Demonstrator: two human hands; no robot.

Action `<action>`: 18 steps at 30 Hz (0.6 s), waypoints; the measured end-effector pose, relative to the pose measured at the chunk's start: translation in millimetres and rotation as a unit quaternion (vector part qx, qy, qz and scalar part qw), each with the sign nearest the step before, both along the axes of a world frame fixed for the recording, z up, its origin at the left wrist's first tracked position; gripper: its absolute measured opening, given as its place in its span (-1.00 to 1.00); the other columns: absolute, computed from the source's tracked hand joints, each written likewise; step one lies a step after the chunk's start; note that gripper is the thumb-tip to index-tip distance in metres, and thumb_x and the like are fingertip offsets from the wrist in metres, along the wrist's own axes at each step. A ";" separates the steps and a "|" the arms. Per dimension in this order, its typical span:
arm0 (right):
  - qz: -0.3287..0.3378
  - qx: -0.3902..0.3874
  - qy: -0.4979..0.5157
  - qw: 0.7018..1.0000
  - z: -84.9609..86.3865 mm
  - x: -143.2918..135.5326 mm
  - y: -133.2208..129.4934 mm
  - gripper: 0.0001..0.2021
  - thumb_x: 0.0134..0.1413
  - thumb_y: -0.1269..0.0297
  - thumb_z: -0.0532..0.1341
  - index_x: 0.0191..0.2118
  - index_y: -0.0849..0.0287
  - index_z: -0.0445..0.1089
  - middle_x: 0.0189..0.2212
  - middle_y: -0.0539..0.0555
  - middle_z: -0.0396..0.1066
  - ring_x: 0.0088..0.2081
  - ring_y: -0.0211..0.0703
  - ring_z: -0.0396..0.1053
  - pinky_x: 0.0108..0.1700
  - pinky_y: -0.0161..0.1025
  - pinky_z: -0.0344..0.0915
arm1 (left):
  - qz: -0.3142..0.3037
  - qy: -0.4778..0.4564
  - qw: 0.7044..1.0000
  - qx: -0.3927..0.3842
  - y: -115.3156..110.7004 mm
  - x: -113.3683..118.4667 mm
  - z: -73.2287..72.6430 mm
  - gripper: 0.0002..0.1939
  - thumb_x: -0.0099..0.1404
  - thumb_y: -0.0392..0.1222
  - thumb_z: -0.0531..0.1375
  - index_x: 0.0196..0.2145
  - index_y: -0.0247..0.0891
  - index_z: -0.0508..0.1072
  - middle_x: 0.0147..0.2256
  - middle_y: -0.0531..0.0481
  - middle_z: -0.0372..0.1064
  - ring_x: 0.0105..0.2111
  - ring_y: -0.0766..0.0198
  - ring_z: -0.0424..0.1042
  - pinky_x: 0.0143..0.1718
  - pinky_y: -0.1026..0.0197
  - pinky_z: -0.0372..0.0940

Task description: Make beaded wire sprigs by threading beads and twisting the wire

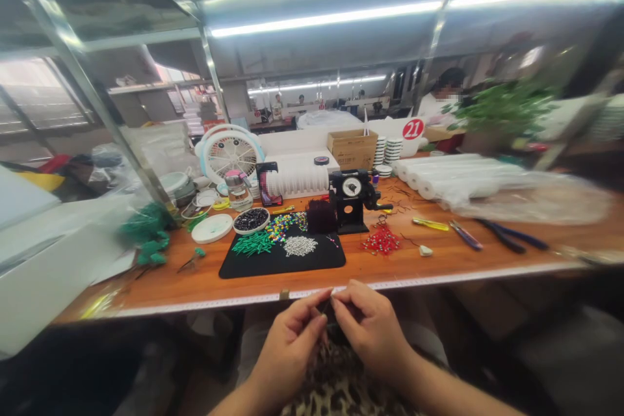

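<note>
My left hand (291, 337) and my right hand (369, 326) are held close together just in front of the table's near edge. Thumb and fingers are pinched on both, and the small item between them is too tiny to make out. Beyond them lies a black mat (273, 268) with piles of green tube beads (252, 243), silvery beads (300, 246) and mixed coloured beads (283, 227). A white dish (237, 229) of black beads stands at the mat's back edge. Right of the mat is a heap of small red pieces (381, 242).
A black hand-cranked machine (351, 201) with a dial stands behind the mat. Pliers (502, 235), a cutter (465, 235) and a yellow-handled tool (430, 225) lie to the right. White rolls (439, 175), a fan (231, 155) and a cardboard box (351, 148) line the back. A person (435, 107) sits beyond.
</note>
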State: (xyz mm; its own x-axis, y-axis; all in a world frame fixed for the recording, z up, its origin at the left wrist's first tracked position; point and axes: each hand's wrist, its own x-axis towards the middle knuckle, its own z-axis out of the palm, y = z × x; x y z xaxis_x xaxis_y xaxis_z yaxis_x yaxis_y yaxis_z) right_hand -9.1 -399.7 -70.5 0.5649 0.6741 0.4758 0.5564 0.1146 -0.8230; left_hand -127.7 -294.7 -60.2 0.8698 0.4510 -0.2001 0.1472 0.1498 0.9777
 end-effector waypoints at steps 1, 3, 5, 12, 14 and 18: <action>-0.003 -0.003 0.000 1.000 -0.1 -0.3 0.6 -0.72 0.20 0.29 0.05 -0.53 0.19 0.28 -0.58 -0.02 0.18 -0.53 -0.21 0.16 -0.47 -0.30 0.05 | 0.002 -0.001 1.000 0.004 0.4 -0.1 -0.3 -0.47 0.22 -0.02 0.19 0.10 -0.29 0.33 -0.49 0.05 0.19 -0.56 0.46 0.07 -0.53 0.34 -0.03; -0.006 -0.010 0.004 1.000 -0.7 -0.7 1.5 -0.72 0.20 0.28 0.04 -0.53 0.19 0.27 -0.58 -0.02 0.18 -0.53 -0.21 0.17 -0.46 -0.30 0.05 | 0.002 0.001 1.000 0.004 0.9 -0.2 0.3 -0.48 0.23 -0.01 0.18 0.10 -0.30 0.33 -0.49 0.05 0.18 -0.56 0.46 0.06 -0.53 0.34 -0.05; -0.007 -0.012 0.007 1.000 -1.5 -0.6 1.9 -0.72 0.20 0.28 0.04 -0.53 0.19 0.26 -0.58 -0.02 0.18 -0.53 -0.21 0.17 -0.46 -0.30 0.05 | 0.002 0.005 1.000 0.000 0.8 0.0 1.7 -0.47 0.23 0.00 0.17 0.10 -0.30 0.32 -0.49 0.07 0.16 -0.57 0.47 0.04 -0.54 0.33 -0.08; -0.012 -0.009 0.001 1.000 -3.0 -0.8 1.8 -0.72 0.21 0.29 0.04 -0.51 0.19 0.28 -0.57 -0.02 0.18 -0.52 -0.21 0.17 -0.46 -0.30 0.06 | 0.022 0.000 1.000 -0.017 -1.8 0.9 5.7 -0.47 0.20 0.04 0.20 0.05 -0.30 0.36 -0.49 0.07 0.16 -0.57 0.48 0.04 -0.54 0.33 -0.09; -0.008 -0.005 0.002 1.000 -2.7 -1.3 1.9 -0.73 0.21 0.29 0.05 -0.50 0.19 0.30 -0.57 -0.02 0.18 -0.52 -0.20 0.17 -0.46 -0.29 0.06 | 0.035 -0.002 0.999 -0.039 -2.7 1.8 8.0 -0.47 0.16 0.04 0.23 0.03 -0.30 0.37 -0.50 0.08 0.16 -0.58 0.49 0.04 -0.55 0.34 -0.10; 0.005 0.008 0.008 1.000 -2.1 -1.7 1.6 -0.75 0.23 0.31 0.06 -0.46 0.20 0.34 -0.54 0.00 0.22 -0.50 -0.19 0.20 -0.43 -0.28 0.10 | 0.064 -0.003 0.993 -0.099 -3.7 4.0 11.3 -0.42 0.06 0.03 0.31 -0.02 -0.33 0.38 -0.54 0.11 0.15 -0.62 0.52 0.00 -0.60 0.38 -0.14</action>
State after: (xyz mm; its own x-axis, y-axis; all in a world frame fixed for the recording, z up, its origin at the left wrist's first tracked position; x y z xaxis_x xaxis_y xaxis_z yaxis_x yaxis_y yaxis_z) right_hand -10.8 -398.1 -72.6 0.5658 0.6727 0.4767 0.5411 0.1333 -0.8303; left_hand -123.7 -298.4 -48.9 0.8093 0.5103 -0.2908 0.1090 0.3561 0.9281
